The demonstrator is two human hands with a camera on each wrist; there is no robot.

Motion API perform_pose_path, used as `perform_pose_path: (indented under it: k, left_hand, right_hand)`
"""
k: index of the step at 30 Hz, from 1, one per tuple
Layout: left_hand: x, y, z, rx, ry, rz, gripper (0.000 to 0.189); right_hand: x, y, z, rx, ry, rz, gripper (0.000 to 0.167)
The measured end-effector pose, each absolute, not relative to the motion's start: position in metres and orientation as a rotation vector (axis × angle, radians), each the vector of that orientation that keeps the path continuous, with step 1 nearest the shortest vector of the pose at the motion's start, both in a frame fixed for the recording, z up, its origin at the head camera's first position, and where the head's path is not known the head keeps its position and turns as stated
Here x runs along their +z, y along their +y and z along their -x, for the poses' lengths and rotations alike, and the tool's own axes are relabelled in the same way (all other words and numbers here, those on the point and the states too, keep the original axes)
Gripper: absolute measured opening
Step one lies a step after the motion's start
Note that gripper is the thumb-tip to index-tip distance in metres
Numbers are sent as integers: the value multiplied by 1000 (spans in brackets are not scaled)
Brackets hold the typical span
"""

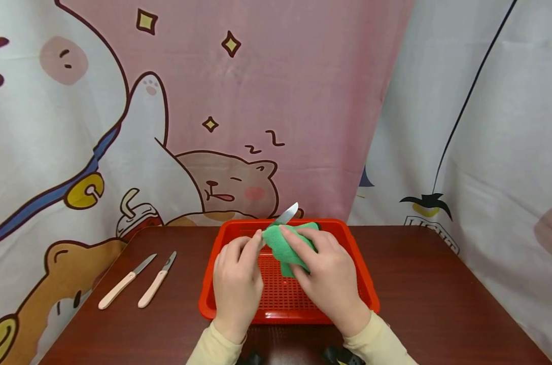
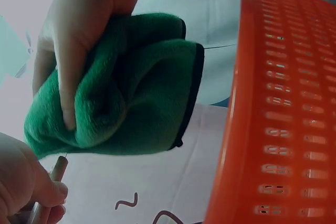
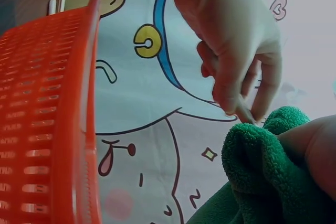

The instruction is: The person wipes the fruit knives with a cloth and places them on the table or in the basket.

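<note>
Over the red basket (image 1: 276, 318), my left hand (image 1: 238, 284) grips the wooden handle (image 2: 59, 169) of a small knife (image 1: 287, 214). Its blade tip sticks out past a green cloth (image 1: 288, 248), pointing up and to the right in the head view. My right hand (image 1: 329, 274) pinches that cloth, folded around the blade near the handle. Part of the blade is hidden by the cloth. In the right wrist view, the left hand's fingers (image 3: 227, 90) curl round the handle beside the green fabric.
Two knives with pale wooden handles, a left one (image 1: 117, 291) and a right one (image 1: 151, 289), lie side by side on the brown table (image 1: 436, 294), left of the basket. A cartoon-printed curtain (image 1: 303, 101) hangs behind the table.
</note>
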State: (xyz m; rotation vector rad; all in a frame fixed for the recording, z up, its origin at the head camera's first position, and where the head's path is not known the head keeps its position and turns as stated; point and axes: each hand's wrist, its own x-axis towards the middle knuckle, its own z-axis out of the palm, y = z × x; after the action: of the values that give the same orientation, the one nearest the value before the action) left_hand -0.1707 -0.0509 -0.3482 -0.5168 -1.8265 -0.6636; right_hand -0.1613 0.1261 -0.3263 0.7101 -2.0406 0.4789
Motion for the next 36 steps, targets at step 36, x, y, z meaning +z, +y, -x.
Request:
perform_pose_path:
  k: [36]
  left_hand:
    - [-346,-52,172,-710,-1755,544,26]
  right_hand:
    - [-316,155,180,447,-2046,-465,67]
